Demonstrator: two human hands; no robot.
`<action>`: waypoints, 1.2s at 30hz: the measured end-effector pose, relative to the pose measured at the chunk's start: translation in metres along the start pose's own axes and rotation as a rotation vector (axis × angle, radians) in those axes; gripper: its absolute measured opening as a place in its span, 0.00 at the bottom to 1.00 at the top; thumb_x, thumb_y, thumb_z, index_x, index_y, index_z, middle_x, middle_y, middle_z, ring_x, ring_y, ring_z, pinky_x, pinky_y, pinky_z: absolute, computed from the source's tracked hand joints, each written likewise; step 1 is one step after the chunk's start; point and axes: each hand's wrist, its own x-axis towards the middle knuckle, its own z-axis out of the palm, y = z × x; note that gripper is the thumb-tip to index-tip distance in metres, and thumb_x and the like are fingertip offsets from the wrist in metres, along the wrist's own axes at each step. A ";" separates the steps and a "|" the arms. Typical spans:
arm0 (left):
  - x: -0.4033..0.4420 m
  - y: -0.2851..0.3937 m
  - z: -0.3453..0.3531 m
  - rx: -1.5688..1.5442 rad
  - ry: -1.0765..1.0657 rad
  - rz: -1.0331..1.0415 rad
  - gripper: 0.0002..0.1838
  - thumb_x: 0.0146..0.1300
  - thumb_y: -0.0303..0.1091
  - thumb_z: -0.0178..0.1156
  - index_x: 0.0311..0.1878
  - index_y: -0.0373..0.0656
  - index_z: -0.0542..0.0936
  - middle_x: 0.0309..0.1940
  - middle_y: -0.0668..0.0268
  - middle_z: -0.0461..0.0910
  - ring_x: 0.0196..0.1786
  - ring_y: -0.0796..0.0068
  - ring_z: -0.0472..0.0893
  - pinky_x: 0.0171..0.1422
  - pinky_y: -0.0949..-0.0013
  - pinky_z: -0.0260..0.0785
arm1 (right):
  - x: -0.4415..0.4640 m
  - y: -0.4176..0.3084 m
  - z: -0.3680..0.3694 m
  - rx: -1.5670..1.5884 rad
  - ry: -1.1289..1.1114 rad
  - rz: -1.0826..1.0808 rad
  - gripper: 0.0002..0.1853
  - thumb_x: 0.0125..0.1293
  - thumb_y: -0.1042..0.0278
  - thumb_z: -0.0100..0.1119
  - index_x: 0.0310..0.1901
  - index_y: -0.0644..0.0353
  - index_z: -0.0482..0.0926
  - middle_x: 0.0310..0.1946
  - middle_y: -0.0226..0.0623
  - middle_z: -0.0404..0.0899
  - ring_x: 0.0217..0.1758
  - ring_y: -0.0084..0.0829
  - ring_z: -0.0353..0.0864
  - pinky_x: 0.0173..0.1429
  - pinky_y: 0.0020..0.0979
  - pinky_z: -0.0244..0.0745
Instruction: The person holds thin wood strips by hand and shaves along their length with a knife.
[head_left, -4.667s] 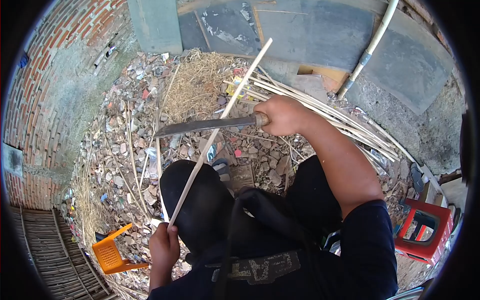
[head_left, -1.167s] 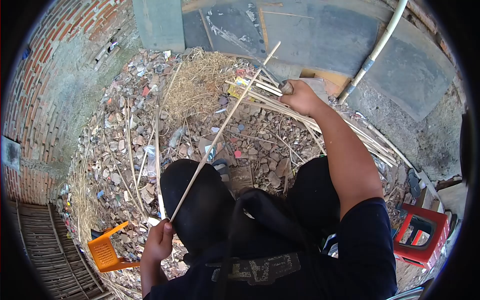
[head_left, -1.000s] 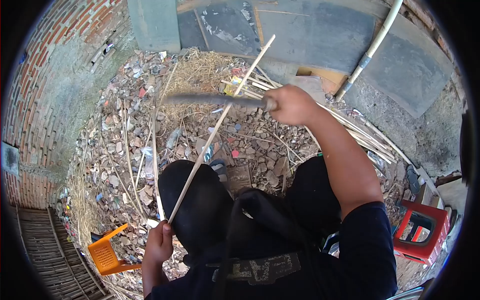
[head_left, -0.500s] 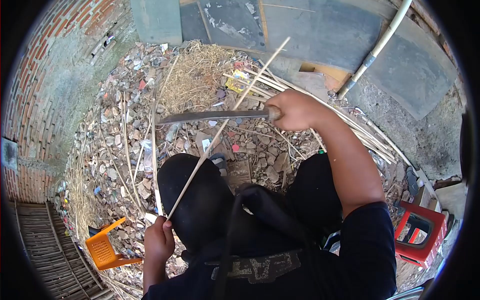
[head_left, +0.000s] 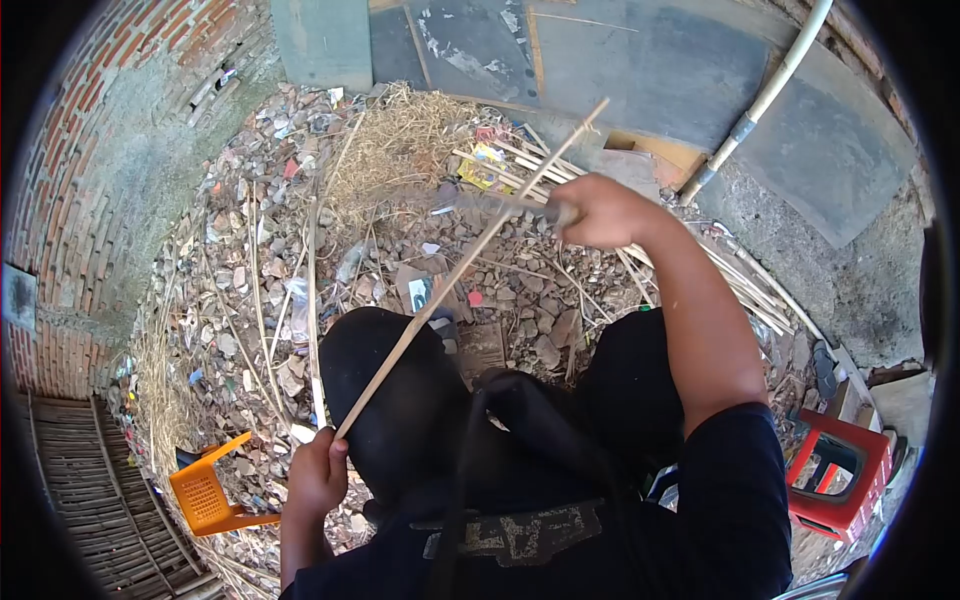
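My left hand (head_left: pixel 316 474) grips the lower end of a long, pale bamboo strip (head_left: pixel 440 298) beside my left knee. The strip slants up and to the right across my dark-clad leg, and a small sliver sticks out near its far end. My right hand (head_left: pixel 606 212) is closed around the handle of a machete (head_left: pixel 480 203). Motion smears its blade, which points left and crosses the upper part of the strip; whether the two touch I cannot tell.
Rubble and litter cover the ground (head_left: pixel 520 330). Bamboo strips (head_left: pixel 745 290) lie in a bundle at right, beyond a dry shavings heap (head_left: pixel 400 140). An orange plastic chair (head_left: pixel 205 495) stands at lower left, a red stool (head_left: pixel 840 470) at lower right. Brick wall (head_left: pixel 110 180) rises at left.
The machete has moved slightly up, its blade now blurred. The bamboo strip's far end has shifted right and down, its wider face showing more. My left hand has hardly moved.
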 end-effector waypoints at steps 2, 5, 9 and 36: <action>-0.001 -0.005 0.006 -0.012 0.044 0.019 0.24 0.81 0.48 0.49 0.33 0.37 0.70 0.19 0.43 0.72 0.28 0.31 0.75 0.30 0.45 0.62 | 0.007 0.026 -0.003 0.183 0.150 0.123 0.16 0.57 0.64 0.70 0.44 0.63 0.82 0.34 0.43 0.84 0.40 0.41 0.84 0.49 0.44 0.78; -0.001 0.001 0.000 -0.003 0.022 0.018 0.25 0.81 0.48 0.49 0.32 0.37 0.70 0.19 0.43 0.72 0.27 0.32 0.75 0.29 0.45 0.62 | 0.007 0.040 -0.002 0.138 0.294 0.175 0.15 0.57 0.65 0.69 0.44 0.63 0.82 0.35 0.44 0.85 0.39 0.42 0.85 0.48 0.44 0.79; 0.002 0.004 0.000 -0.047 0.003 0.040 0.25 0.82 0.49 0.48 0.32 0.36 0.71 0.18 0.45 0.72 0.26 0.34 0.76 0.29 0.47 0.62 | -0.004 0.001 0.006 -0.170 0.143 0.001 0.13 0.57 0.67 0.68 0.44 0.60 0.83 0.35 0.46 0.85 0.40 0.46 0.85 0.48 0.46 0.79; 0.004 -0.007 0.007 -0.128 0.016 0.083 0.27 0.82 0.51 0.48 0.32 0.36 0.71 0.16 0.50 0.71 0.21 0.47 0.74 0.27 0.54 0.62 | -0.008 0.020 -0.010 -0.062 0.163 0.004 0.14 0.57 0.65 0.70 0.43 0.61 0.83 0.37 0.46 0.85 0.40 0.41 0.84 0.47 0.41 0.77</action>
